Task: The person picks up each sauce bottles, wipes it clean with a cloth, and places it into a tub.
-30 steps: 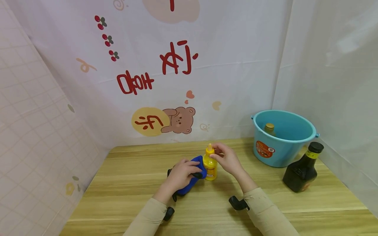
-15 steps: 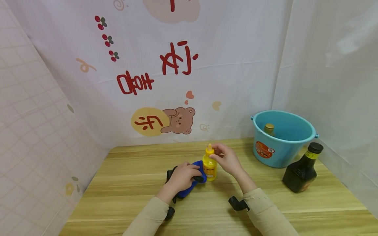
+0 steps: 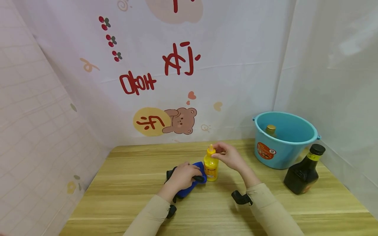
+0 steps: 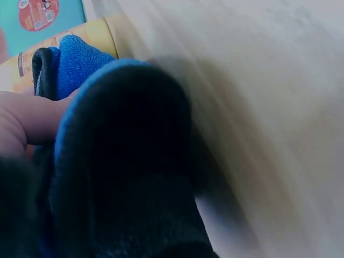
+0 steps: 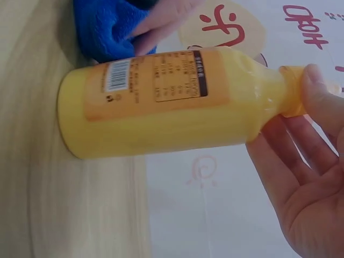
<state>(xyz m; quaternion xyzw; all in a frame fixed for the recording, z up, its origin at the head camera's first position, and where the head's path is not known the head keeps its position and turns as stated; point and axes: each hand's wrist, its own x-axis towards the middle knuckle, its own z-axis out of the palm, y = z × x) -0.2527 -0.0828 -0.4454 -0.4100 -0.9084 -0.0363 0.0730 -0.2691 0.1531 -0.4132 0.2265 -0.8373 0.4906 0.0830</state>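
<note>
Left hand [image 3: 181, 177] has its fingers curled around a blue terry cloth [image 3: 186, 191]. Dark black-capped bottle [image 3: 302, 177] sits well off to the right. Cloth's up against a yellow squeeze bottle [image 3: 211, 166], upright on the wood-grain table [image 3: 130, 183], right hand [image 3: 230, 156] pinching its cap [image 5: 291, 90]. Light-blue bucket [image 3: 287, 155] behind, gold-capped bottle [image 3: 270, 129] inside.

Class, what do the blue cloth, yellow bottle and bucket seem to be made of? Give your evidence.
Blue cloth: probably towelling or microfibre, matt, with a fuzzy, nubbly pile.
Yellow bottle: likely plastic, smooth, with soft highlights at the shoulder.
Bucket: probably moulded plastic, smooth-walled, with a rounded rim.
</note>
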